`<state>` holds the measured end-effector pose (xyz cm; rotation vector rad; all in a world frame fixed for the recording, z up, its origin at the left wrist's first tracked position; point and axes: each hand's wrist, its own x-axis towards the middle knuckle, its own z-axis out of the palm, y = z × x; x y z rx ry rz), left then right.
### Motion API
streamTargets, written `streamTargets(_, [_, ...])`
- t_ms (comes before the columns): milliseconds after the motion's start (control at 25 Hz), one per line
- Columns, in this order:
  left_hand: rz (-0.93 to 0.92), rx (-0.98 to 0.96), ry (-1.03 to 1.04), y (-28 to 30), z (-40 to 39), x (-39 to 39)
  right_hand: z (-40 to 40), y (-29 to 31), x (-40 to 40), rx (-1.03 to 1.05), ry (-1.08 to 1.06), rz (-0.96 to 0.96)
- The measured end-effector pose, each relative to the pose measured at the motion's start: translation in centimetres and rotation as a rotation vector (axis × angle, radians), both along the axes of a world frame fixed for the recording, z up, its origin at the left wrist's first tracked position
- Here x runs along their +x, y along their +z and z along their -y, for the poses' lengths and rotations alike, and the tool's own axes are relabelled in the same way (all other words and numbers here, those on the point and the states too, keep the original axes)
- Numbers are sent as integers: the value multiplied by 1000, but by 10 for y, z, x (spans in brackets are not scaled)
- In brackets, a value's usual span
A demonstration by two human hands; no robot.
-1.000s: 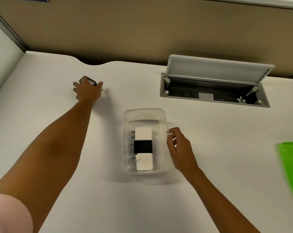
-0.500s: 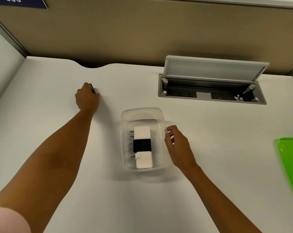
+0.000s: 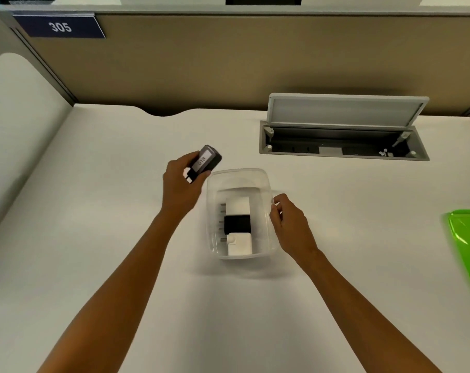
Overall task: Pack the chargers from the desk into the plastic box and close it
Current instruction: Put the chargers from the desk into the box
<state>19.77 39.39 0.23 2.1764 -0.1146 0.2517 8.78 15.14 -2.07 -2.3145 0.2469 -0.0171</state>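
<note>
Desk (image 3: 93,211): charger (image 3: 205,160) in left grip (image 3: 184,184).

Both bare forearms are reaching forward. The left hand (image 3: 182,181) is raised, its fingers (image 3: 190,160) curling closed around a dark charger (image 3: 204,162), ahead and left of the right hand (image 3: 290,224). The right hand is resting lower, fingertips (image 3: 276,207) pinching a box rim (image 3: 269,195).
</note>
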Motion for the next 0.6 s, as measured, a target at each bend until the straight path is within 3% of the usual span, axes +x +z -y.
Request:
streamTargets(280, [15,456,-490,2,55,-48,5,5,-22,-67,-18,-35])
streamTargets(600, [-8,690,-456,-24,78,-54,15,2,-48,-107,-12,-34])
